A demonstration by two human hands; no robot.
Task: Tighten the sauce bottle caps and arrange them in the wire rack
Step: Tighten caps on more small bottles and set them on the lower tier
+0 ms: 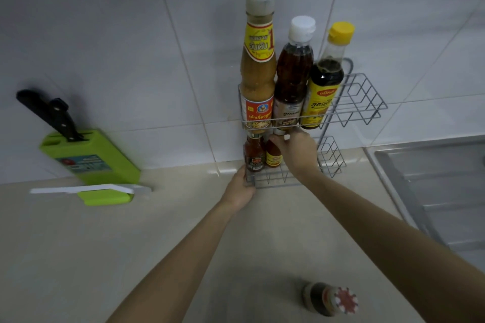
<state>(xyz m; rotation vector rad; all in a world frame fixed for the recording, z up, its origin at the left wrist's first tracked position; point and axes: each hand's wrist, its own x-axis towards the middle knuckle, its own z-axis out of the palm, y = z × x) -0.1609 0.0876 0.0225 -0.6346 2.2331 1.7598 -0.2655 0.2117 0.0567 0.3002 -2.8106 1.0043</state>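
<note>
**Both hands at the lower shelf**

Your right hand (pixel 294 151) is up at the top of the small orange sauce bottle with a yellow label (pixel 273 158), fingers clamped round its neck and hiding the cap. It stands on the lower tier of the grey two-tier wire rack (pixel 367 102), touching the small red sauce bottle with a dark label (pixel 254 156) on its left.

Your left hand (pixel 240 187) is on the rack's front-left bottom corner, fingers curled round the wire.

Upper tier, left to right and packed tight: tall tan sauce bottle with a clear cap (pixel 258 60), brown sauce bottle with a white cap (pixel 292 76), dark sauce bottle with a yellow cap (pixel 324 86). All upright.

One outside the rack: a dark bottle with a ridged red cap (pixel 329 299) stands on the beige counter (pixel 78 257), near you.

Off left, a green knife block (pixel 91 157) with a black-handled knife (pixel 49 113); off right, a steel sink (pixel 433 178).
</note>
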